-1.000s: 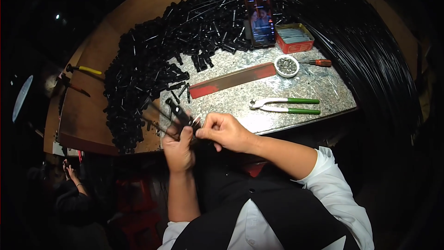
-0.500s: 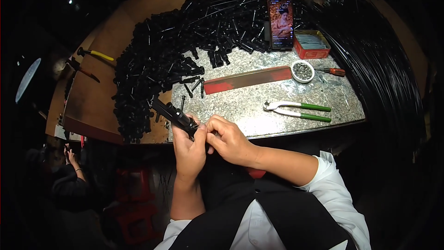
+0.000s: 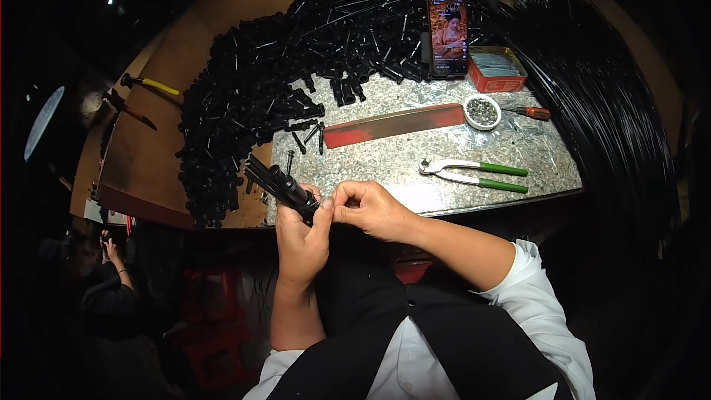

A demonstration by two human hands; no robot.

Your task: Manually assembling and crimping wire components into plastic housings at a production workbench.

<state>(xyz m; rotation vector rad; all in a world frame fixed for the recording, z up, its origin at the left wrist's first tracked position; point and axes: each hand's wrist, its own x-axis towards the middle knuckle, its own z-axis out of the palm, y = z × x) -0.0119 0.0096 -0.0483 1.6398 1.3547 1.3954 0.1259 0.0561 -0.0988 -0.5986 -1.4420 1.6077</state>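
My left hand (image 3: 302, 248) is wrapped around a bundle of slim black tubular parts (image 3: 283, 184), which points up and to the left over the bench's front edge. Close beside its thumb, my right hand (image 3: 369, 211) pinches with thumb and forefinger; whatever lies between those fingertips is too small to make out. Beyond the hands, end-cutting pliers (image 3: 474, 175) with green handles rest on a speckled stone slab (image 3: 348, 169). A long red and dark flat bar (image 3: 396, 124) lies across the slab, with a few loose black pieces (image 3: 311, 133) at its left end.
A large heap of black parts (image 3: 252, 74) covers the left and back. A phone (image 3: 447, 37) stands upright beside a red box (image 3: 498, 84). Nearby are a white bowl (image 3: 483, 128) of small metal bits and a screwdriver (image 3: 533, 112). Long black rods (image 3: 607, 96) spread along the right.
My right hand has drawn slightly up and away from the left palm, its fingertips now at the left thumb. The left hand keeps its hold on the black parts.
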